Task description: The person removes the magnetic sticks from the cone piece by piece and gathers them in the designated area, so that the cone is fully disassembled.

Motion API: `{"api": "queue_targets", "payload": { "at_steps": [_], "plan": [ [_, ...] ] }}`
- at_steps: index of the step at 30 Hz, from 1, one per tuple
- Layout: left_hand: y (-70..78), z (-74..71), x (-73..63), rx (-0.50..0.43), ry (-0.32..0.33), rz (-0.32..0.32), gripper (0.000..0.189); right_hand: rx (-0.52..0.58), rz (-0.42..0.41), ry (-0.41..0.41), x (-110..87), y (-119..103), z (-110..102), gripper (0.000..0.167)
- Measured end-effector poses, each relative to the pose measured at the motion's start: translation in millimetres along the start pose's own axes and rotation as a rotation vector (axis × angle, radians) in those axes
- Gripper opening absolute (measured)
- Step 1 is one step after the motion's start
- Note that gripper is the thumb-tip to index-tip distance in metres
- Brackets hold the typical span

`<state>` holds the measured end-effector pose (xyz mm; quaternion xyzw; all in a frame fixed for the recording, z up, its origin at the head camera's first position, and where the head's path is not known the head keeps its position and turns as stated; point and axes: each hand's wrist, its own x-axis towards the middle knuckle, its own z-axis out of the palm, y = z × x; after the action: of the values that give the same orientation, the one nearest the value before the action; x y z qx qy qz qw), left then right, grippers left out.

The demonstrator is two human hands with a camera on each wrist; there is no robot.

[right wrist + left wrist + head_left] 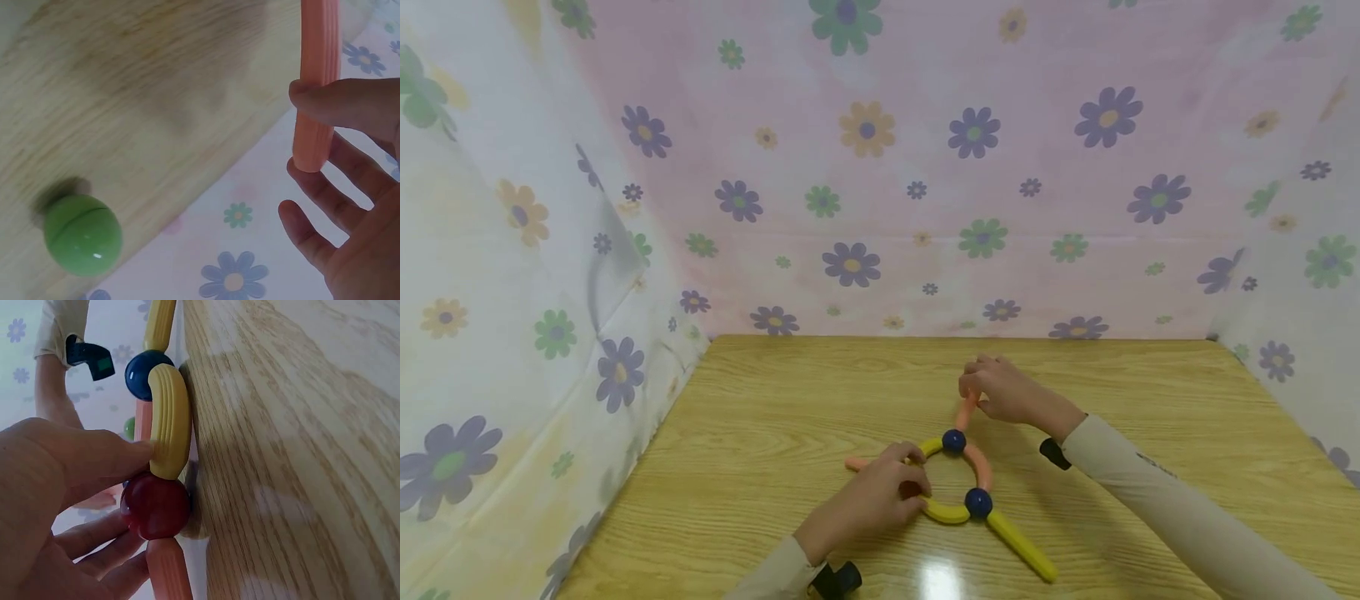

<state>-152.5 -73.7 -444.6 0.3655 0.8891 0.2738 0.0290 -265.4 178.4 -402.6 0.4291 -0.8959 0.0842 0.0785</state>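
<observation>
A ring of curved rods and balls lies on the table. Its right side is a curved orange rod [981, 467] between two dark blue balls [953, 442] [978, 503]. My left hand [880, 492] covers its left side. In the left wrist view, that thumb presses a curved yellow rod [170, 422], fingers around the red ball [156, 506] joined to it. My right hand [1007, 392] pinches an orange rod [317, 56] near its free end; its other end meets the upper blue ball. A straight yellow rod [1022, 546] runs from the lower blue ball.
A green ball [83, 234] rests on the table near its edge in the right wrist view. An orange rod end [854, 463] sticks out left of my left hand. Flowered cloth [917, 167] walls the wooden table [760, 400] at the back and both sides.
</observation>
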Motion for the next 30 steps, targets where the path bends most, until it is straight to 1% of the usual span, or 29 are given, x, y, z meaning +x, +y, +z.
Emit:
{"api": "queue_targets", "payload": {
  "at_steps": [2,5,9,11,15,19,22,25,30],
  "plan": [
    [-1.5,-1.6,0.6,-0.025,-0.005,-0.018,0.004,-0.009,0.019,-0.030,-3.0,2,3,0.024],
    [-3.7,-2.4,1.6,-0.047,0.003,-0.049,0.006,0.009,0.029,-0.058,-7.9,3,9,0.024],
    [-7.7,-3.8,1.7,-0.065,0.002,-0.070,0.004,0.091,0.023,-0.092,-16.1,2,19,0.022],
    [-10.3,-5.1,1.9,-0.073,-0.004,-0.065,0.004,0.146,0.028,-0.121,-20.4,-1,21,0.023],
    [-15.1,-11.0,3.4,-0.064,-0.040,-0.042,0.013,0.228,0.054,-0.165,-27.1,-7,21,0.028],
    [-16.3,-18.9,6.6,-0.029,-0.087,-0.037,0.019,0.278,0.042,-0.155,-34.8,-14,25,0.028],
    [-11.9,-22.1,10.5,0.019,-0.089,-0.035,0.020,0.299,0.016,-0.143,-41.4,-22,27,0.021],
    [-4.5,-19.6,14.7,0.073,-0.076,-0.029,0.022,0.309,-0.002,-0.121,-47.0,-31,28,0.016],
    [6.9,-9.7,19.8,0.182,-0.054,-0.031,0.034,0.297,-0.009,-0.073,-52.0,-45,29,0.017]
  ]
}}
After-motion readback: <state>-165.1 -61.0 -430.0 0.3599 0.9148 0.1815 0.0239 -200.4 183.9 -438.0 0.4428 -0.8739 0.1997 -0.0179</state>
